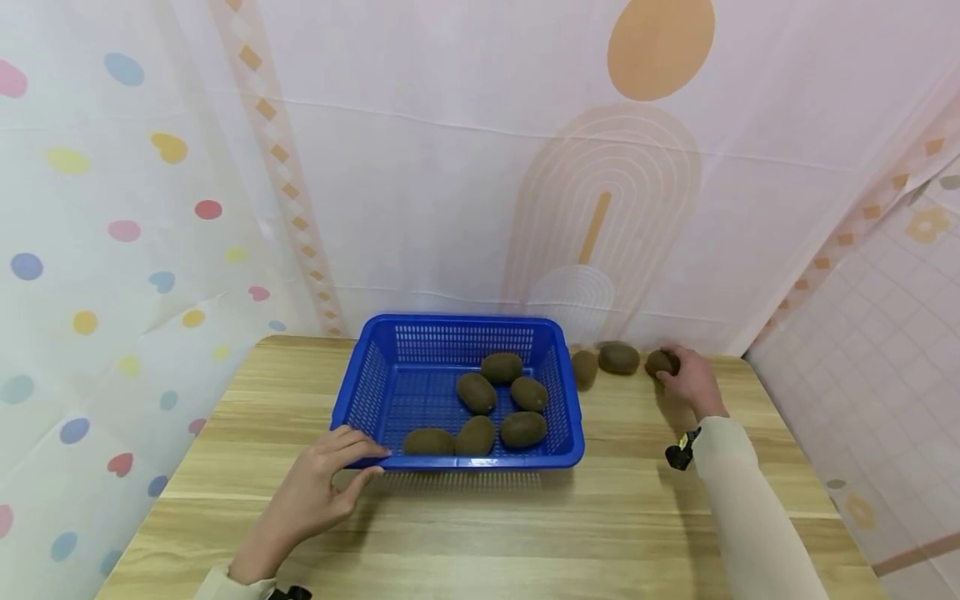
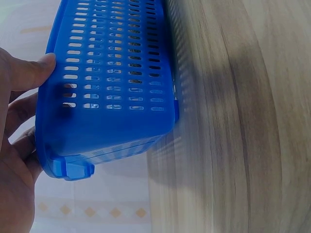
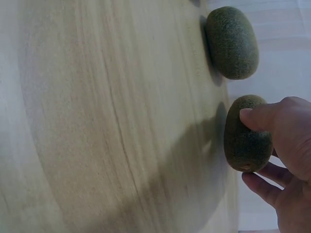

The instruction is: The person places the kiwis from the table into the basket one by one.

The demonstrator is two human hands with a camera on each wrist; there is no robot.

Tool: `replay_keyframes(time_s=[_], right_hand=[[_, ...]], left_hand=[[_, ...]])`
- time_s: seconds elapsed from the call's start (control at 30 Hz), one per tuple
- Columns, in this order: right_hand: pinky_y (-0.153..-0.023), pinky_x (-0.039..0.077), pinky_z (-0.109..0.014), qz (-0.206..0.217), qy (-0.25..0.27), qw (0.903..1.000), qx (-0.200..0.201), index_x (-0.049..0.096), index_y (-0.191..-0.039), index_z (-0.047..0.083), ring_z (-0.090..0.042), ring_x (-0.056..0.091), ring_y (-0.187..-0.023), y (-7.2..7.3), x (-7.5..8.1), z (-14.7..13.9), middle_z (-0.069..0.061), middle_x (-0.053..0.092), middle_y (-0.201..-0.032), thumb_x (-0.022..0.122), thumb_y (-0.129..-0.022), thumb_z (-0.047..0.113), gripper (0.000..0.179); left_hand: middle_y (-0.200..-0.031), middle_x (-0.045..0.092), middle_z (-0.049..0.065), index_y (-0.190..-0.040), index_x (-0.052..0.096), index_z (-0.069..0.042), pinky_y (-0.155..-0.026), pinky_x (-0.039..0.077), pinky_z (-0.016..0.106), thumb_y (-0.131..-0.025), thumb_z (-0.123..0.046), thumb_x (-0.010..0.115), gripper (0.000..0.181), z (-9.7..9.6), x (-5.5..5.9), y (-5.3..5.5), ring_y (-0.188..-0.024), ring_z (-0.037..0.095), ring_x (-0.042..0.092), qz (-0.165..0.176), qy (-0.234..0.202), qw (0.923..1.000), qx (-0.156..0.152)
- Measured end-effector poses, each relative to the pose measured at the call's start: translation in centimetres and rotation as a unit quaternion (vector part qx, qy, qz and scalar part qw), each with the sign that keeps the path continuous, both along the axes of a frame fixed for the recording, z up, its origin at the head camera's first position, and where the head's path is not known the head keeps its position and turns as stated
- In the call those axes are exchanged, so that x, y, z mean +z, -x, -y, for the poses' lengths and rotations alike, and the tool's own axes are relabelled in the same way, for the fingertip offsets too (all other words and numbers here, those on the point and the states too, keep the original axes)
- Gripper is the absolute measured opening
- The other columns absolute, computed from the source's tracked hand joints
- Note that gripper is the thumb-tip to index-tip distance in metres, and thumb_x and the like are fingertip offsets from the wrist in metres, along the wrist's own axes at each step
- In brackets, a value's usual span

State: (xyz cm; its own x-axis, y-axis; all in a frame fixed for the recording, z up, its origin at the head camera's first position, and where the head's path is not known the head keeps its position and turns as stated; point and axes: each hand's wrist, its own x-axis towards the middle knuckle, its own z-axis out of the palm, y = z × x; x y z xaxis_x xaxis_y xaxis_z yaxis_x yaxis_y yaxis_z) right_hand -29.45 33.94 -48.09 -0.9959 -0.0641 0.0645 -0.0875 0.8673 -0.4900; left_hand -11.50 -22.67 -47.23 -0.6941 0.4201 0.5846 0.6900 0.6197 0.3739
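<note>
A blue plastic basket (image 1: 459, 461) with slotted walls stands on the table, several brown kiwis (image 1: 477, 393) lying inside it. My left hand (image 1: 318, 483) holds the basket's near left rim, thumb on the outer side and fingers over the edge. The left wrist view shows this thumb (image 2: 34, 73) against the rim. Right of the basket, by the back wall, my right hand (image 1: 692, 382) grips a kiwi (image 3: 245, 138) with the thumb on top and the fingers behind. Two more kiwis lie between it and the basket: one in the middle (image 1: 618, 358), one beside the basket wall (image 1: 584, 369).
The wood-grain table (image 1: 480, 533) ends at a patterned cloth backdrop (image 1: 420, 208) behind the basket. Similar cloth hangs at the left (image 1: 112, 333) and right sides. A small black device (image 1: 681, 451) is worn on the right wrist.
</note>
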Motion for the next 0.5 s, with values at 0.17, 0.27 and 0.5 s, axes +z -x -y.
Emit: replay_keyframes(time_s=[0.17,0.27,0.5], right_hand=[[-0.108,0.039,-0.068,0.007,0.011,0.9999,0.008,0.046,-0.147,-0.006,-0.056,0.045,-0.132,-0.6,0.3,0.1,-0.037,0.047,-0.145,0.061,-0.098,0.012,0.054],[-0.107,0.040,-0.068,0.001,0.015,0.9998,0.013,0.047,-0.147,-0.006,-0.056,0.047,-0.131,-0.8,1.0,0.3,-0.037,0.048,-0.144,0.061,-0.098,0.013,0.054],[-0.106,0.040,-0.067,-0.037,0.024,0.9988,0.019,0.050,-0.146,-0.004,-0.054,0.048,-0.129,-0.8,2.7,1.0,-0.035,0.049,-0.144,0.063,-0.098,0.010,0.052]], left_hand=[[-0.096,0.073,-0.011,-0.100,0.077,-0.019,-0.088,0.047,0.015,-0.078,-0.001,0.083,0.029,-0.1,-0.1,-0.2,-0.092,0.007,0.061,-0.016,-0.006,0.9998,-0.011],[-0.095,0.073,-0.009,-0.099,0.077,-0.017,-0.086,0.048,0.017,-0.075,0.002,0.083,0.031,-0.1,0.0,-0.1,-0.090,0.009,0.062,-0.038,-0.011,0.9990,-0.022],[-0.093,0.074,-0.007,-0.098,0.077,-0.016,-0.086,0.046,0.019,-0.078,-0.001,0.082,0.025,-0.2,0.4,0.3,-0.089,0.012,0.061,-0.019,-0.007,0.9996,-0.018]])
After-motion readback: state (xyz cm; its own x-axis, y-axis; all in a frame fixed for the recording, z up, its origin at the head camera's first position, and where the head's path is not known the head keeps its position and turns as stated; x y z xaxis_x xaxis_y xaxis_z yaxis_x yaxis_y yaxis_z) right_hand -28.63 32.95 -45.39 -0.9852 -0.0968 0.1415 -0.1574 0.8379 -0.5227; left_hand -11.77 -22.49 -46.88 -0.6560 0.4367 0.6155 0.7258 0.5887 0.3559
